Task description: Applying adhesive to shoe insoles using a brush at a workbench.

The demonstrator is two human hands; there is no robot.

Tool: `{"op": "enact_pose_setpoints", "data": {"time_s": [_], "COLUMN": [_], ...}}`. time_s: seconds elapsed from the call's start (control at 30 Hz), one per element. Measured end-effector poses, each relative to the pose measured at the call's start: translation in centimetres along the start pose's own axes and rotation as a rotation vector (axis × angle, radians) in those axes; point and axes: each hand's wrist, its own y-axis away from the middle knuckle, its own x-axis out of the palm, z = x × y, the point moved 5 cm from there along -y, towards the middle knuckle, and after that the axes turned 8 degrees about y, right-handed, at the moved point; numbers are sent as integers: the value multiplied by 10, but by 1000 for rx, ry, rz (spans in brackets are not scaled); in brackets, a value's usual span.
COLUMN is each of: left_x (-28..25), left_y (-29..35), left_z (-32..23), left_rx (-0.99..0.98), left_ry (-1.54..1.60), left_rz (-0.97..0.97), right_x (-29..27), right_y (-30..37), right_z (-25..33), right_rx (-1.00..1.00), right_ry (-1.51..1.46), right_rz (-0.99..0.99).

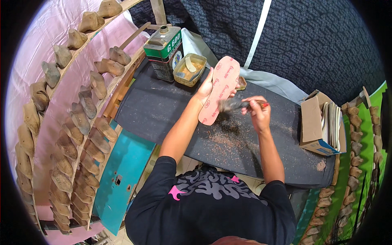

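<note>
My left hand (204, 90) grips a pink shoe insole (219, 87) with red print, held tilted above the dark work table (196, 143). Its thumb lies along the left edge, and some fingertips show at the right edge. In my right hand (259, 112) is a brush (234, 104) with dark bristles and a red-tipped handle. The blurred bristle end meets the lower right side of the insole. Brown crumbs (228, 141) lie scattered on the table beneath both hands.
Beyond my left hand stand a yellowish tub (179, 78) holding a pale scraper and a green-and-black metal can (163, 53). A small container (242, 83) sits behind the insole. At right is a cardboard box (312, 120) of flat pale pieces. Wooden shoe lasts (85, 102) line racks on both sides.
</note>
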Motion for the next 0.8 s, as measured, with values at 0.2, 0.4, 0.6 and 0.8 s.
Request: {"op": "enact_pose_setpoints", "data": {"time_s": [0.2,0.4,0.6,0.8], "left_x": [-1,7,4,6], "left_y": [-2,-7,-7,5], "left_z": [-1,-1,-3,15], "left_rx": [-1,18,88,123], "left_ry": [9,91,-5,-173], "left_rz": [-6,4,-32,-58], "right_x": [12,-9,17,-13], "right_y": [19,2,14,-19], "right_z": [-14,-2,-15,3], "right_rx": [108,-31,68,-129], "right_ry": [88,-62,121,-36], "right_rz": [154,-131,180,-266]}}
